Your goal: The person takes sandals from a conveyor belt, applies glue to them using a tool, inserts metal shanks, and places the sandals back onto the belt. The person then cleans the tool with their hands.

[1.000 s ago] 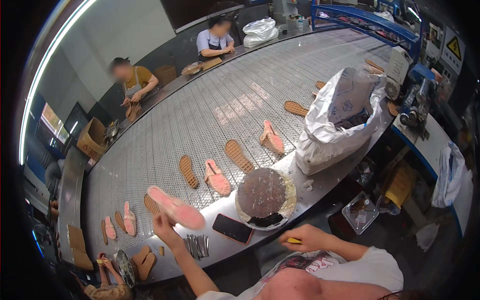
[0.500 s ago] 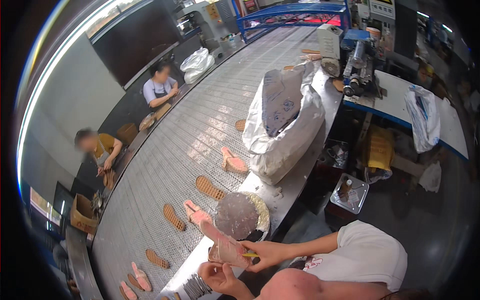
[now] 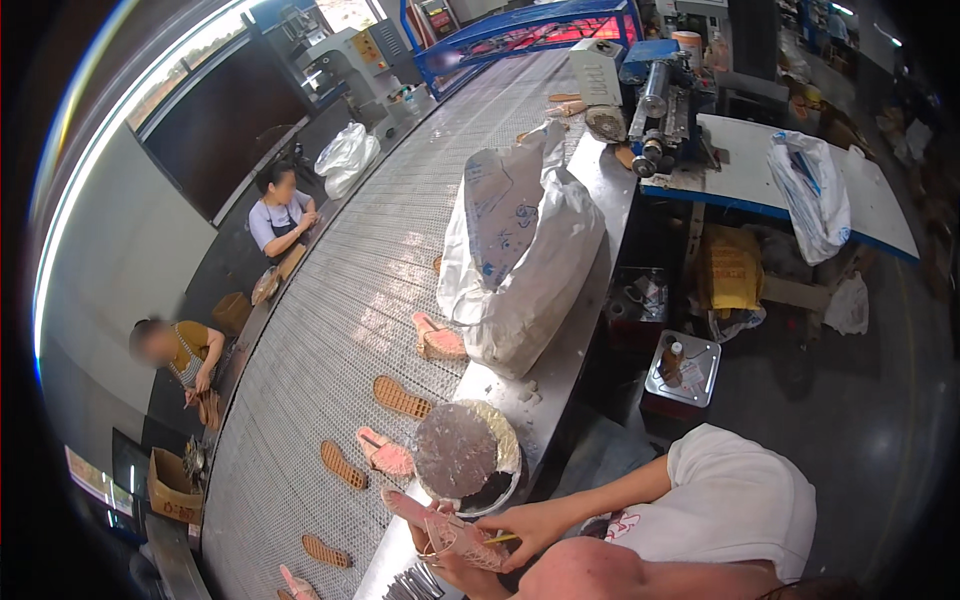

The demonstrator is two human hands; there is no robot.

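A pink sandal with a woven-looking upper (image 3: 455, 532) is held low in front of me, its toe end pointing up and left. My left hand (image 3: 462, 576) is closed around it from below, some fingers hidden behind it. My right hand (image 3: 535, 524) is closed on a thin yellow stick (image 3: 502, 538), whose tip lies against the sandal and is hidden. Just beyond the hands stands a round pot with a crusted pale rim (image 3: 508, 440), partly covered by a grey-brown disc (image 3: 455, 450). Dark metal strips (image 3: 412, 584) lie beside my left hand.
A mesh conveyor (image 3: 330, 370) carries pink sandals (image 3: 385, 452) and brown soles (image 3: 402, 397). A big white sack (image 3: 540, 290) stands on its metal edge. Two people work across the belt. To the right are a machine (image 3: 655, 105), a white table (image 3: 740, 165) and a metal can (image 3: 683, 370).
My left hand has moved under the sandal and now grips it. The sandal has dropped slightly and tilted. The view has turned, shifting most surroundings leftward.
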